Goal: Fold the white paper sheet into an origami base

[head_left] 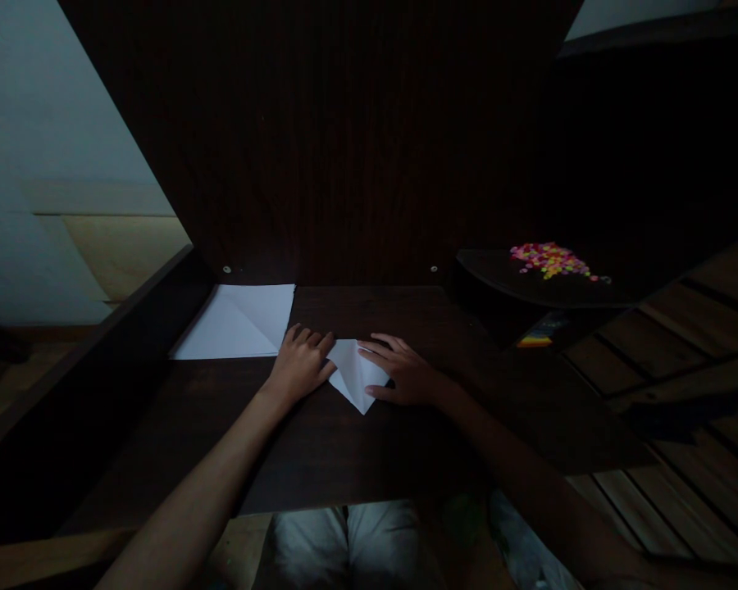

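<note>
A small sheet of white paper [352, 373], folded to a point toward me with a crease down its middle, lies on the dark wooden desk. My left hand [301, 365] rests at its left edge, palm down, index finger and thumb apart and touching the paper; the other fingers lie on the desk. On the paper's right side my right hand [403, 373] lies with its fingers stretched out and spread, covering the right corner. Neither hand is closed round the paper. Beyond my left hand is a stack of white sheets [239, 319], the top one creased diagonally.
The dark desk [332, 459] has a raised side panel [92, 369] on the left and a tall back panel [344, 147]. A curved shelf [492, 274] at the right bears a heap of small colourful pieces [553, 260]. Under it shows a yellow-edged item [535, 340].
</note>
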Demonstrator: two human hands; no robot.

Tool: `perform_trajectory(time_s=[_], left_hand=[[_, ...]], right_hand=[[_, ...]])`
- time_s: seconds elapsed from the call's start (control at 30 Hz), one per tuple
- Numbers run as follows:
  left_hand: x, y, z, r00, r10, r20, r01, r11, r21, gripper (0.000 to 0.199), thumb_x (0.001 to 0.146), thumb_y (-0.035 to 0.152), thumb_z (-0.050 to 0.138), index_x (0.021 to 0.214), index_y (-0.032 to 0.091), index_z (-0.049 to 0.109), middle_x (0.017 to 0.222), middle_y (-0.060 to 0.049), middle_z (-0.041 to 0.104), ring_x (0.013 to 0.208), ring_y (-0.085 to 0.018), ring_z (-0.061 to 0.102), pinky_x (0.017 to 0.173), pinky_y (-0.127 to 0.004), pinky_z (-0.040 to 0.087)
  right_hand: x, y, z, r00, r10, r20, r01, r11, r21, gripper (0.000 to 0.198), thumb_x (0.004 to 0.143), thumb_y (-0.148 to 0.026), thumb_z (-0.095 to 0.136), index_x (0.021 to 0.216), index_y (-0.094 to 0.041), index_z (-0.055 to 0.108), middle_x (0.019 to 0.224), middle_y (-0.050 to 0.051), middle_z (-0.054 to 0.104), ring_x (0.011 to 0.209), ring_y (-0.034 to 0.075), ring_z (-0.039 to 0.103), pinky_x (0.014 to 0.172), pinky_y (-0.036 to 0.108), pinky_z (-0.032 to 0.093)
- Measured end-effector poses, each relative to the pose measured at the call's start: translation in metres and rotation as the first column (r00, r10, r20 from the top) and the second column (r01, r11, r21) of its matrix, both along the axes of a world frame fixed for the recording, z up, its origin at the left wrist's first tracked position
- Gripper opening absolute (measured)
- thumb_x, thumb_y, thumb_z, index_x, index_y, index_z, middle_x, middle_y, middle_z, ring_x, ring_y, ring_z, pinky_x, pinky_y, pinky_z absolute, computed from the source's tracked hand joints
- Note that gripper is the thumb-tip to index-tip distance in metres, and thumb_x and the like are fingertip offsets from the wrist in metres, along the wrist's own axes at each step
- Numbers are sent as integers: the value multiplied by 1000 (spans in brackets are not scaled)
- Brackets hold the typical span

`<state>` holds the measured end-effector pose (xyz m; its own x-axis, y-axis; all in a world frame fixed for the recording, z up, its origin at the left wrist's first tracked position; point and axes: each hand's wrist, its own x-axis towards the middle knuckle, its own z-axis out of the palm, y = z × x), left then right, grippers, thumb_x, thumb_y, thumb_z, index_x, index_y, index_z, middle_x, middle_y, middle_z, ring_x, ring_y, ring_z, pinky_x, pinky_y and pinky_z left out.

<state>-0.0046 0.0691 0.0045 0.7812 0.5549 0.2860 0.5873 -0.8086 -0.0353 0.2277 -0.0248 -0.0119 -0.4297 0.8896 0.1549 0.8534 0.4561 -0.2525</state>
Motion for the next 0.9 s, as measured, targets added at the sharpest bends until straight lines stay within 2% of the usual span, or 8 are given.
perform_trajectory(time_s=[0.17,0.5,0.7,0.9], left_hand=[[5,-3,2,999,13,40,-12,1000,-7,37,87,30,56,118,13,65,98,-17,69,97,-35,60,93,-50,39],[12,-15,6,1000,10,4,-10,995,102,21,92,30,57,102,16,69,92,-12,70,90,-30,61,80,-42,39],[13,-17,5,999,13,-45,-8,995,102,25,92,24,57,113,16,67,95,-11,71,90,-29,62,78,-40,39],[11,-19,4,1000,-2,-1,2,997,83,31,92,23,55,120,17,65,101,-12,71,92,-29,62,78,-41,40]], right_hand=[[-1,0,-1,1000,-6,-27,6,1000,13,75,86,-53,58,146,-13,39,151,14,40,136,35,31,109,54,30],[-3,0,0,1000,15,-7,-15,1000,26,77,85,-55,56,146,-11,38,151,15,40,126,35,38,105,52,32],[-5,2,-4,1000,14,12,-15,997,71,79,85,-56,57,147,-13,38,149,15,42,123,34,40,103,51,33],[-9,0,-5,1000,-16,27,12,993,118,75,84,-55,59,143,-12,44,148,15,45,121,36,41,101,51,34]])
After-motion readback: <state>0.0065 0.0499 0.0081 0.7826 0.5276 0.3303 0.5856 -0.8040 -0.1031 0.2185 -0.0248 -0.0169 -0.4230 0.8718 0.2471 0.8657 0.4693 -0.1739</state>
